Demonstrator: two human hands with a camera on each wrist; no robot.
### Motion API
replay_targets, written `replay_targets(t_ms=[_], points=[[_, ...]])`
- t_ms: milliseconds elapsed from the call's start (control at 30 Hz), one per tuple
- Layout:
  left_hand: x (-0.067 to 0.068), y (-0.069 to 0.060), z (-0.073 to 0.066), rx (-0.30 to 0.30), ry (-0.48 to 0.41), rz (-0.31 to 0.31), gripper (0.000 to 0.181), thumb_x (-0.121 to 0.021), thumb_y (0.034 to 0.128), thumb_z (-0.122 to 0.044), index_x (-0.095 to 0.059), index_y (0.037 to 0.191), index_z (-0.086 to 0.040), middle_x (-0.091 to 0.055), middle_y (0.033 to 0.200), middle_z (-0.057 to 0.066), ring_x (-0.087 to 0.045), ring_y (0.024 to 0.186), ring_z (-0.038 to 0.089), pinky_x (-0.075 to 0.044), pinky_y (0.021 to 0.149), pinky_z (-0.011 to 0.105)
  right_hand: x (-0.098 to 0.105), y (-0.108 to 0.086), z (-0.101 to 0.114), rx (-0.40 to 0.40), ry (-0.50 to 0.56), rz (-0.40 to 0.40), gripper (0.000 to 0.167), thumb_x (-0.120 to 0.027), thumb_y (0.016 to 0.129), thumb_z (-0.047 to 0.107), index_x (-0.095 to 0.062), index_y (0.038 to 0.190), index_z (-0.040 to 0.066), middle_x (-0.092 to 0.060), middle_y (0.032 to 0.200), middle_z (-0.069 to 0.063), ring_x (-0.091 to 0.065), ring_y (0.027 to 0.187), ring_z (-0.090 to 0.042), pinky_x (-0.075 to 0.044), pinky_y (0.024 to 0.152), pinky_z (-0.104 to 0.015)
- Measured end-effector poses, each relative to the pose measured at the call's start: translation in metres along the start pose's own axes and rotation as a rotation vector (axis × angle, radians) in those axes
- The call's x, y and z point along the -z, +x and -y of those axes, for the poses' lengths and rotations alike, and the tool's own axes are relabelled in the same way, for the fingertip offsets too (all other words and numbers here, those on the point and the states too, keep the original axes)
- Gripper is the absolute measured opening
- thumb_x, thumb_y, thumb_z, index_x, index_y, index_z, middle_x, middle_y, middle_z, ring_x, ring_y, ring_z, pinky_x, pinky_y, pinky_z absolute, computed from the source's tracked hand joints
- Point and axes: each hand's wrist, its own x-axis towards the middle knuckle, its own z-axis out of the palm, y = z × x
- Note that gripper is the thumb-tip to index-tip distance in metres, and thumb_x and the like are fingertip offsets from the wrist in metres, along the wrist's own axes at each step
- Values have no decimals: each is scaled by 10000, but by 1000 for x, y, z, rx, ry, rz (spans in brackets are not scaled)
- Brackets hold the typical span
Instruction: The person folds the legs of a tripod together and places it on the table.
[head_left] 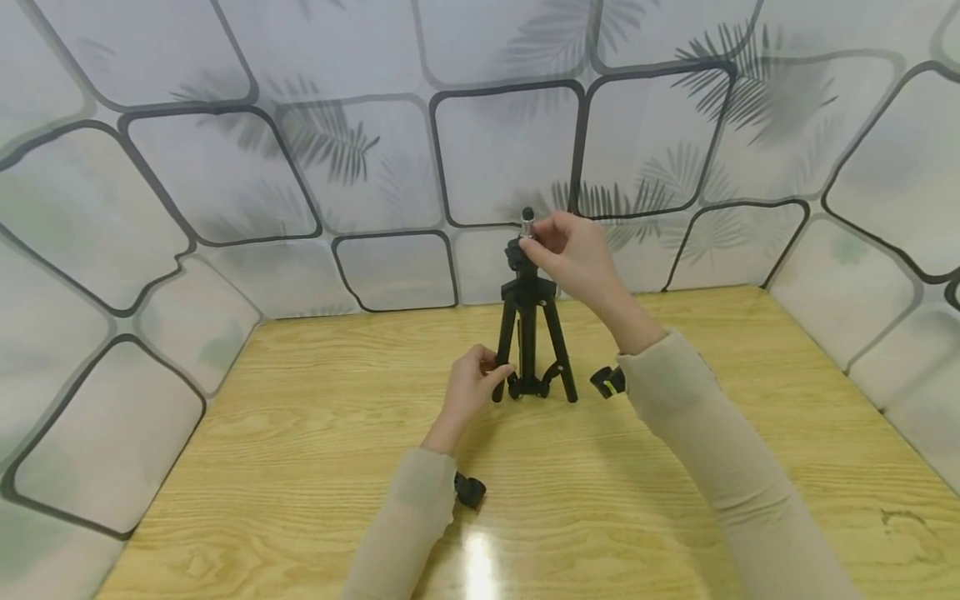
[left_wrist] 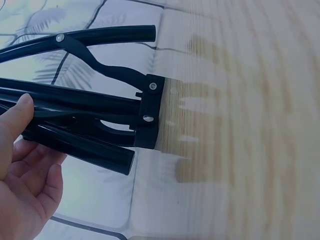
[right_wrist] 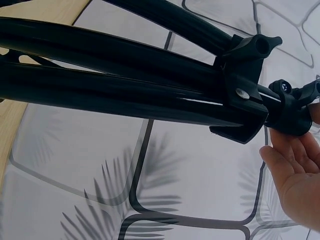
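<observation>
A small black tripod (head_left: 528,333) stands upright near the back of the table, its legs partly spread. At its top is a silver fitting (head_left: 527,218) with a black tip. My right hand (head_left: 581,254) pinches this fitting between thumb and fingers; in the right wrist view the fingertips are partly cut off at the edge. My left hand (head_left: 468,383) pinches the left leg (head_left: 506,337) near its lower end. The left wrist view shows the leg (left_wrist: 85,150) between thumb and fingers, beside the lower bracket (left_wrist: 151,112) and its braces.
The wooden table (head_left: 315,433) lies beneath, with a dark mark (head_left: 903,518) at the right. A patterned cloth wall (head_left: 510,158) closes off the back and both sides, close behind the tripod. Black wrist devices (head_left: 470,492) show at the sleeves.
</observation>
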Motion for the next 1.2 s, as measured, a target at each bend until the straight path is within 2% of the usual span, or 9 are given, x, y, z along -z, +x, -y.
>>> replay_targets(t_ms=[367, 733, 967, 1200], points=[[-3, 5, -1, -39, 15, -21, 236, -653, 814, -215, -560, 889, -12, -592, 808, 68, -574, 755, 190, -483, 629, 269, 1, 1, -1, 3, -6, -7, 229, -619, 838, 195, -610, 962, 4, -614, 898, -104, -568, 756, -182, -462, 658, -314], [-8, 8, -3, -8, 46, -41, 274, -672, 786, -301, -592, 870, -52, -601, 799, 36, -587, 762, 172, -483, 623, 261, 1, 1, 0, -18, -12, 2, 237, -621, 836, 208, -612, 967, 11, -616, 905, -100, -576, 778, -184, -468, 689, -327], [-11, 9, -6, -21, 63, -49, 275, -671, 785, -311, -598, 867, -58, -611, 798, 35, -596, 758, 170, -485, 632, 260, 0, 0, -2, -27, 6, 18, 237, -620, 836, 227, -613, 958, 25, -616, 903, -88, -581, 788, -177, -468, 696, -326], [-13, 11, -7, -23, 61, -30, 278, -673, 784, -307, -594, 876, -56, -613, 816, 37, -602, 790, 174, -487, 637, 258, 1, 0, -2, -11, -4, 3, 240, -616, 840, 213, -614, 968, 10, -618, 911, -105, -581, 779, -191, -469, 686, -330]])
